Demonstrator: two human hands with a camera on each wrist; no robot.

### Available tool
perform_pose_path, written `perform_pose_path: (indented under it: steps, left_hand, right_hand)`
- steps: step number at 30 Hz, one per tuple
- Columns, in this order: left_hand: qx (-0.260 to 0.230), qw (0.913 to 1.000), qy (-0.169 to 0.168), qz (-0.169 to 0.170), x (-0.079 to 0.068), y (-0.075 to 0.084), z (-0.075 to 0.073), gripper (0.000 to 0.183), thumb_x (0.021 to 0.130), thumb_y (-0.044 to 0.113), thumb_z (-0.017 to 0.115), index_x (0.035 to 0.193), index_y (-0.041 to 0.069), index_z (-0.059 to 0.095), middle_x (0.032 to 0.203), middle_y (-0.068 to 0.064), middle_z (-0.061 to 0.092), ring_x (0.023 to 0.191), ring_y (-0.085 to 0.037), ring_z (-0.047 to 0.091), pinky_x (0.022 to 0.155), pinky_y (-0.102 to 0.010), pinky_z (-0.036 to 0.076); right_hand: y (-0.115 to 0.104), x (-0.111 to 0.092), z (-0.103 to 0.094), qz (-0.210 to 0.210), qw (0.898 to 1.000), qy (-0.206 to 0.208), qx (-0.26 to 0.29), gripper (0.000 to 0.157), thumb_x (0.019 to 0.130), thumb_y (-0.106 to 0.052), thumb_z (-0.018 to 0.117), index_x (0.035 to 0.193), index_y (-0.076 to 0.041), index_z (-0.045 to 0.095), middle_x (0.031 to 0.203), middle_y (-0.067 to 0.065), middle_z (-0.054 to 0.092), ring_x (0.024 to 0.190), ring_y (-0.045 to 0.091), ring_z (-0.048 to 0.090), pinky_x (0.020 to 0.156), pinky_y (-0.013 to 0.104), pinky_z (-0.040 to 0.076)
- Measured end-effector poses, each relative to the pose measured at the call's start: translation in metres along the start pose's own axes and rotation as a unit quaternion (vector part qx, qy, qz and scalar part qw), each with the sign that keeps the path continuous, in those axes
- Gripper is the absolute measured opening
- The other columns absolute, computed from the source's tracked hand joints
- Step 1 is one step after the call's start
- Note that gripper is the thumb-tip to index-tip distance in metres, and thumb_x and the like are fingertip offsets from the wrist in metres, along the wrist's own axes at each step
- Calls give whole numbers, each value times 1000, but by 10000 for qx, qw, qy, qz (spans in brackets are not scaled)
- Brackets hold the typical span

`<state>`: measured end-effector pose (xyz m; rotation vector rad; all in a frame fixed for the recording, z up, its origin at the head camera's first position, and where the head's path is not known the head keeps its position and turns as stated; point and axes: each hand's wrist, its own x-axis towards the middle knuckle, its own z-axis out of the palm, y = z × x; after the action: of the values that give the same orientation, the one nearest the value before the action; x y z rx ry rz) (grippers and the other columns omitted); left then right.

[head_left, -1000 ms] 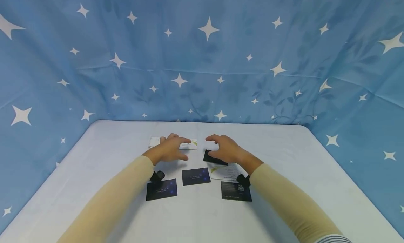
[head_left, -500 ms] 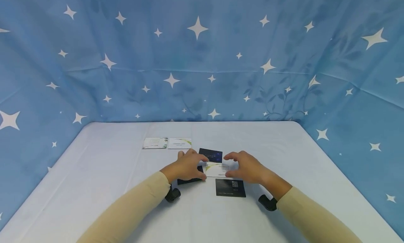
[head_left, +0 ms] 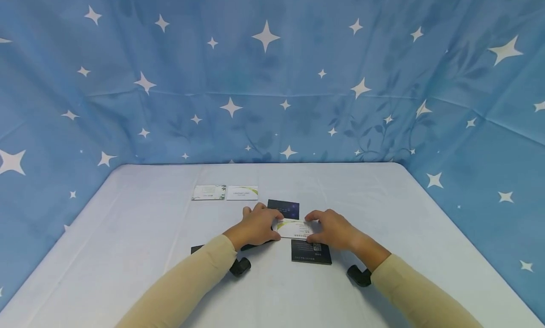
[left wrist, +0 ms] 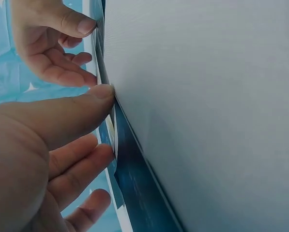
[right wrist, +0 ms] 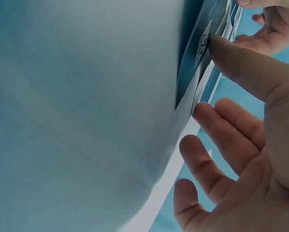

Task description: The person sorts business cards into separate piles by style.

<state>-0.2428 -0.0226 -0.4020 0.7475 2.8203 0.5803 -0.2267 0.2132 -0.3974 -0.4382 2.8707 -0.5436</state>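
A white business card (head_left: 293,229) with a yellow-green curve lies between my two hands. At its left end, the thumb and fingers of my left hand (head_left: 255,226) pinch its edges. My right hand (head_left: 334,229) pinches the opposite end the same way, other fingers loosely bent. A dark business card with a QR code (head_left: 311,252) lies just in front; in the right wrist view this QR-code card (right wrist: 197,58) is beside my thumb. Behind the white card is a dark blue business card (head_left: 284,208). Another dark card (head_left: 255,245) is mostly hidden under my left hand.
Two white business cards, one with leaves (head_left: 208,192) and one with a green curve (head_left: 242,193), lie side by side farther back. A dark card's corner (head_left: 196,248) shows beside my left sleeve. A blue star-patterned curtain (head_left: 272,82) hangs behind the white table (head_left: 106,252).
Both hands have come from the back of the table toward the front, settling on the white card's two ends. The head view has turned slightly right, and the two back cards are now uncovered.
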Motion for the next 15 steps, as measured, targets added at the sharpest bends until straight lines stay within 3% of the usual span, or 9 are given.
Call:
perform_pose_path:
  steps: [9, 15]
  left_hand:
    - [-224, 9997, 92, -27, 1, 2, -1, 47, 82, 26, 85, 124, 17, 67, 121, 4, 66, 115, -22, 45, 86, -46, 27]
    - [-389, 9991, 152, -50, -1, -3, -7, 47, 81, 25, 85, 123, 19, 67, 118, 6, 64, 113, -21, 45, 87, -46, 27]
  right_hand:
    - [2, 3, 0, -133, 9989, 48, 441, 51, 82, -22, 85, 128, -12, 64, 122, 5, 62, 115, 28, 55, 99, 47, 44]
    - [-4, 3, -4, -316, 9986, 132, 394, 51, 82, -24, 84, 127, -11, 64, 121, 4, 61, 114, 28, 55, 97, 48, 46]
